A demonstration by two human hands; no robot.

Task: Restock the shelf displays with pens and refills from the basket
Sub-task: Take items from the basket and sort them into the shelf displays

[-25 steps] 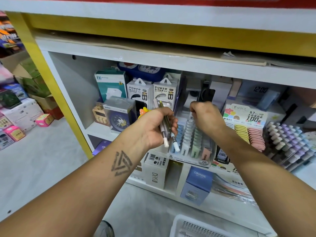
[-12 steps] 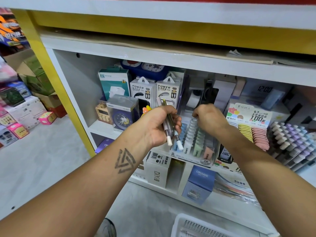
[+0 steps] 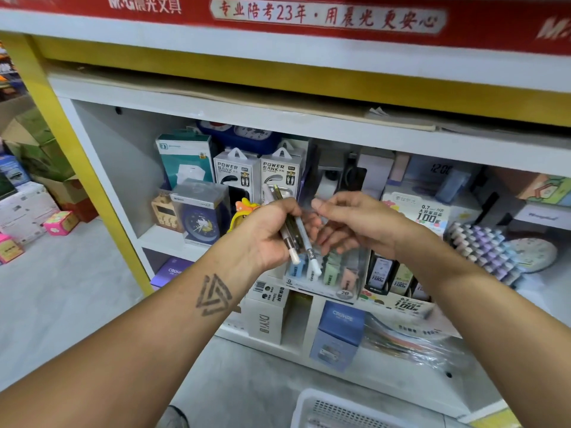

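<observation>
My left hand [image 3: 272, 230] grips a small bundle of pens [image 3: 293, 233], white-tipped ends pointing down, with a yellow-orange topper sticking out behind the knuckles. My right hand [image 3: 349, 223] hovers just right of the bundle with fingers spread and relaxed, fingertips close to the pens. Both hands are in front of a clear tiered display [image 3: 333, 273] of pastel refill packs on the shelf. A corner of the white basket [image 3: 333, 410] shows at the bottom edge.
Power bank boxes [image 3: 258, 174], a boxed blue clock [image 3: 200, 211] and a teal box stand at the shelf's back left. A lead refill display [image 3: 429, 214] and pastel pen rack [image 3: 485, 245] sit to the right. Boxes fill the lower shelf. A yellow post [image 3: 77, 168] frames the left.
My right hand has drawn back from the display and opened beside the pen bundle. The left hand keeps its grip. The view has tilted upward, showing the red banner.
</observation>
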